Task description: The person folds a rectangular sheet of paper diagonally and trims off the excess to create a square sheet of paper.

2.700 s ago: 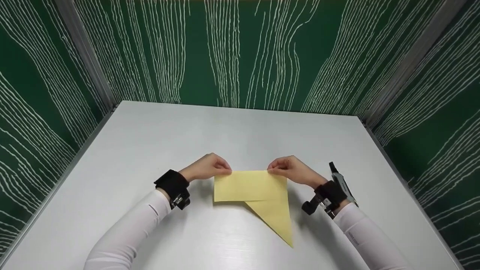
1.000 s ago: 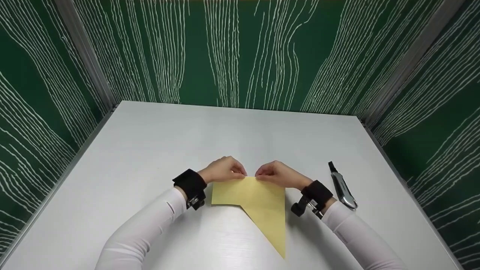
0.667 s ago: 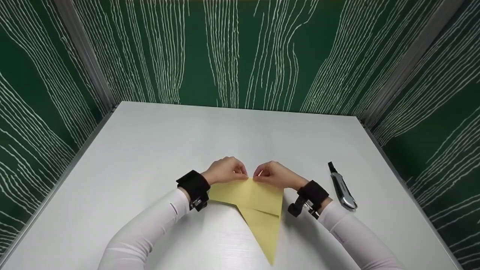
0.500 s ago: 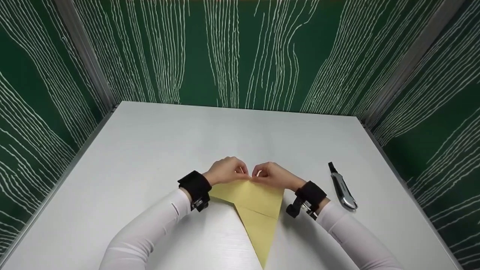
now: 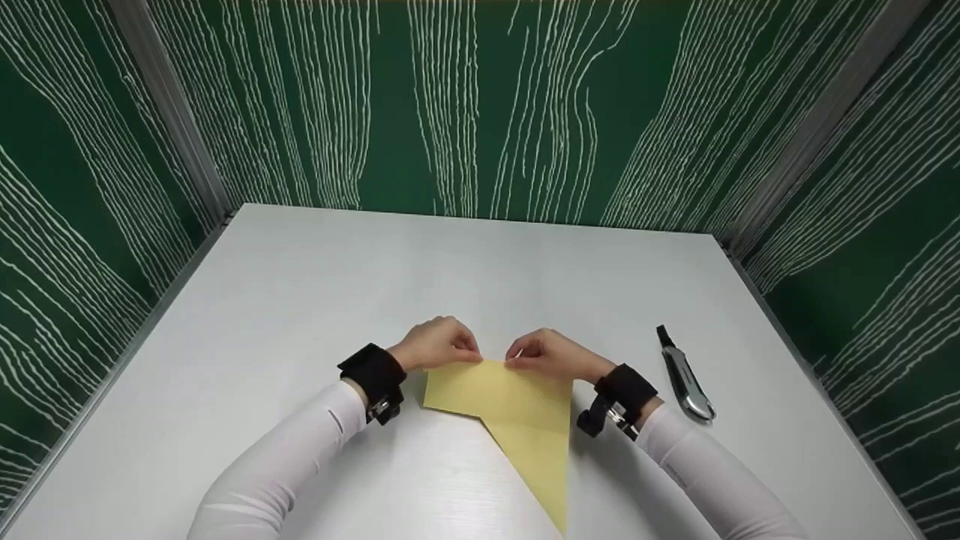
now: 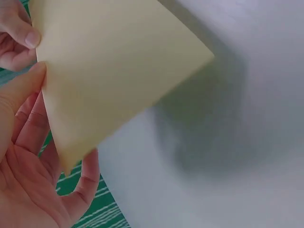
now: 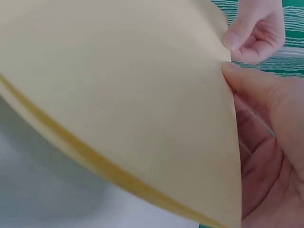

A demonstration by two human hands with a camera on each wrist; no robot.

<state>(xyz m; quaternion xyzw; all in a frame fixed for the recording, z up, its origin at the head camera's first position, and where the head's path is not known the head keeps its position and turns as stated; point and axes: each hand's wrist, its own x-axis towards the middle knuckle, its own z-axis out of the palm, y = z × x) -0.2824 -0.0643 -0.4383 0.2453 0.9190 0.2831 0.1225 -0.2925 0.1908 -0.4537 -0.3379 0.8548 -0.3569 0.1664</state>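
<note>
Head view: yellow paper (image 5: 525, 412) is at the near middle of the white table (image 5: 480, 277), between the two hands. Its straight top edge runs left to right; long axis runs from that edge toward the person, leaning right, and ends in a sharp point aimed at the person. The point reaches the bottom border of the view, so its very end may be cut off. A shorter, blunt part extends left. Left hand (image 5: 437, 345) pinches the top edge; right hand (image 5: 553, 355) pinches the same edge just beside it. Both hands cover parts of that edge. Knife (image 5: 686, 382) lies on the table to the right, well apart from the paper, dark end away from the person. Small grey lettering on the right sleeve (image 5: 712, 469): too small to read.

Left wrist view: left thumb on the near face of the paper, fingers behind, partly hidden. One corner points right, raised over its shadow on the table. Upper part of the paper cut off.

Right wrist view: right thumb presses the paper's edge; fingertips hidden behind it. Lower edge bows and shows two layers, slightly parted. Left and upper parts run out of view.
</note>
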